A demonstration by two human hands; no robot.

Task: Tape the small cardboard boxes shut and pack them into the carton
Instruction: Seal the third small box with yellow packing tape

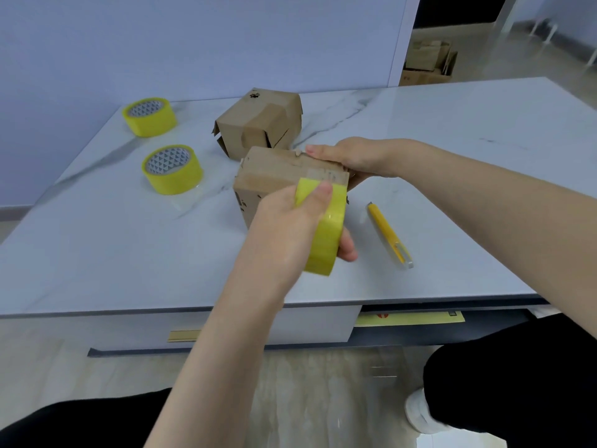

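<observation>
The small box (268,176) stands mid-desk (452,130), its top running roughly 9 to 3 o'clock. The left hand (290,227) grips a tape roll (326,231) against the box's 5 o'clock corner, thumb on the roll. The right hand (352,156) holds the 2 o'clock corner. The left is nearer and likely makes the pull.

Two boxes: the second (258,124) lies at 12. Three rolls: the spares (172,169) (150,116) lie at 9 and 10. One knife (389,236) lies at 4.

White marble-look table (452,130) w/ grey veins, set against pale blue wall (193,43); yellow envelope (410,318) on shelf under tabletop, right side; gold strip (182,334) on table front; light wood-look floor (307,383); white shoe (420,412) bottom right; brown boxes (428,59) stacked in far bg, blurry
</observation>
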